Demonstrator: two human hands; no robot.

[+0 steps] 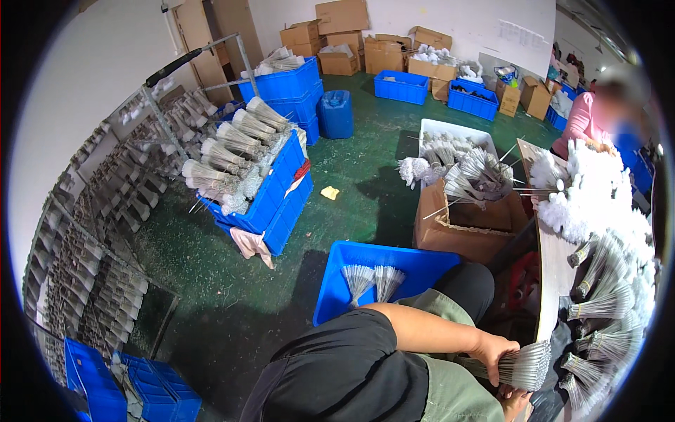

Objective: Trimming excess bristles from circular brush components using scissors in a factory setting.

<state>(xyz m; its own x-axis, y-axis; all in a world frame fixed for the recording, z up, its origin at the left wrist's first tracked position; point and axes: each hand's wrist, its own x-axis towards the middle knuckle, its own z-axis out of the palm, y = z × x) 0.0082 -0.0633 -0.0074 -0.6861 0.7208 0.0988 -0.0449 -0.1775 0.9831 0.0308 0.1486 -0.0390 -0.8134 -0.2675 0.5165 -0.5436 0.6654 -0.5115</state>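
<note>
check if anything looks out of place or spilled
A crumpled yellow scrap lies alone on the green floor, odd because it's outside any container. A pale cloth also hangs untidily from the stacked blue crates.

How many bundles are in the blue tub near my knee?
2 visible: one fan-shaped, silvery-grey bundle of thin stems on the left and a matching bundle to its right, inside the rectangular blue plastic tub. The black fabric sleeve may hide others.

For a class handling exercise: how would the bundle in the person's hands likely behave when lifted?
The bundle would probably be fairly stiff, since its many thin stalks lie straight. The wide end could splay, as its tips fan out.
</note>
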